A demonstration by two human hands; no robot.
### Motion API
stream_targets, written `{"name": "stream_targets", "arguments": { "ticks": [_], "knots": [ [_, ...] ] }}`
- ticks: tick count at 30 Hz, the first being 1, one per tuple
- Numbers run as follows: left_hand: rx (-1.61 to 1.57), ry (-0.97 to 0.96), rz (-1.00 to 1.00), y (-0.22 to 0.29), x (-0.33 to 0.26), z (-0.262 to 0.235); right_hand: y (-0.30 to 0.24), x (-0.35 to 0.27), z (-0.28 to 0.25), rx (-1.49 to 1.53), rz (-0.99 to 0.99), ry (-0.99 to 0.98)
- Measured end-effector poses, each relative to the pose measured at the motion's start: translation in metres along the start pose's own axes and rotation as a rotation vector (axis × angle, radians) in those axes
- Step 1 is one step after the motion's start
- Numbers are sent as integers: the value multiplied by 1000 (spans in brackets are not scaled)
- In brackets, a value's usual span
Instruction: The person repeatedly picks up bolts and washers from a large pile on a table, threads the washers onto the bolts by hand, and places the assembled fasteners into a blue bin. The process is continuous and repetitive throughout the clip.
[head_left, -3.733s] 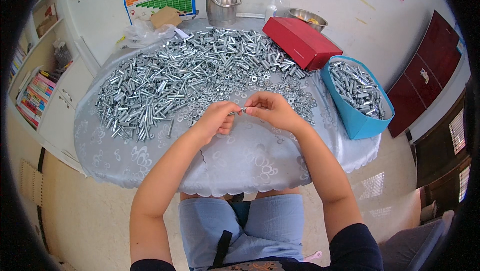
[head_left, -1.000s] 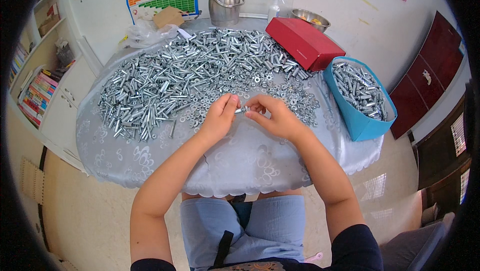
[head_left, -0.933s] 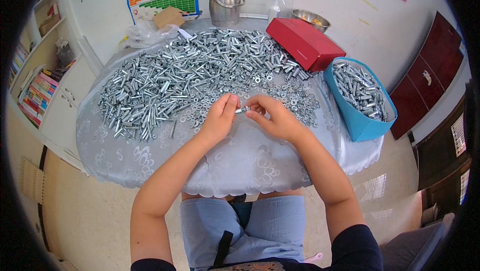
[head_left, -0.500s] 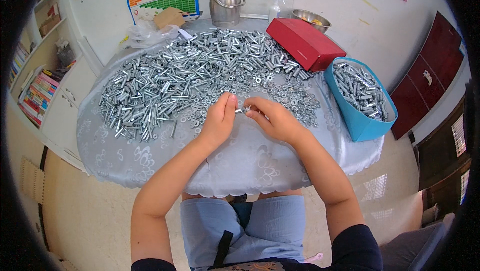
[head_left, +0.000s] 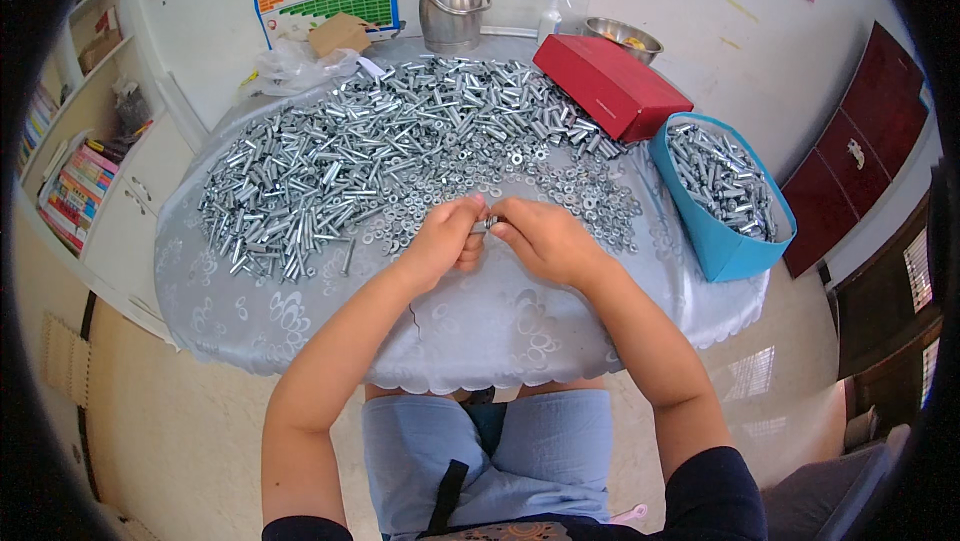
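Just above the near part of the table, my left hand point(head_left: 440, 239) is closed around a short silver bolt point(head_left: 479, 228), its fingers curled under. The thumb and fingers of my right hand point(head_left: 545, 239) pinch the bolt's other end. A small metal piece there is mostly covered by the fingertips, and whether it is a nut or a washer I cannot tell. Beyond both hands lies a broad heap of silver bolts point(head_left: 330, 156). Loose washers and nuts point(head_left: 590, 203) spread along its near side, close to my fingers.
A blue fabric bin point(head_left: 735, 259) filled with bolt pieces stands at the right edge of the table point(head_left: 290, 326). Behind it rests a red box point(head_left: 615, 86). A metal canister point(head_left: 450, 11), spray bottle point(head_left: 552, 16), bowl point(head_left: 640, 39) and plastic bag point(head_left: 300, 69) line the back.
My left hand has rolled over, its fingers now curled beneath the bolt. My right fingers have closed in, so the hands are nearer together and less of the bolt shows.
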State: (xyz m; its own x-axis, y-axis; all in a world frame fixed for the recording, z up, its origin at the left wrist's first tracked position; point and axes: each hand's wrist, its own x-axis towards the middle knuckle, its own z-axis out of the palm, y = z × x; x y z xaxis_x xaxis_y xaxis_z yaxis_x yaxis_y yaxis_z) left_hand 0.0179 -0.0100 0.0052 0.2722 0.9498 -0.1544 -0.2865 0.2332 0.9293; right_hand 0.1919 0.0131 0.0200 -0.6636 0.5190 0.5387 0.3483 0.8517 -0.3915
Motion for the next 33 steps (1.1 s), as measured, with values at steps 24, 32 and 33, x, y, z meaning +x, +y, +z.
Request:
{"name": "stream_targets", "arguments": {
  "ticks": [24, 32, 33],
  "knots": [
    [597, 371, 773, -18, -4, 4, -7, 2, 25, 792, 434, 43],
    [473, 326, 674, -19, 7, -4, -3, 3, 14, 408, 244, 10],
    [382, 290, 593, -17, 6, -3, -2, 2, 12, 394, 248, -1]
  ]
}}
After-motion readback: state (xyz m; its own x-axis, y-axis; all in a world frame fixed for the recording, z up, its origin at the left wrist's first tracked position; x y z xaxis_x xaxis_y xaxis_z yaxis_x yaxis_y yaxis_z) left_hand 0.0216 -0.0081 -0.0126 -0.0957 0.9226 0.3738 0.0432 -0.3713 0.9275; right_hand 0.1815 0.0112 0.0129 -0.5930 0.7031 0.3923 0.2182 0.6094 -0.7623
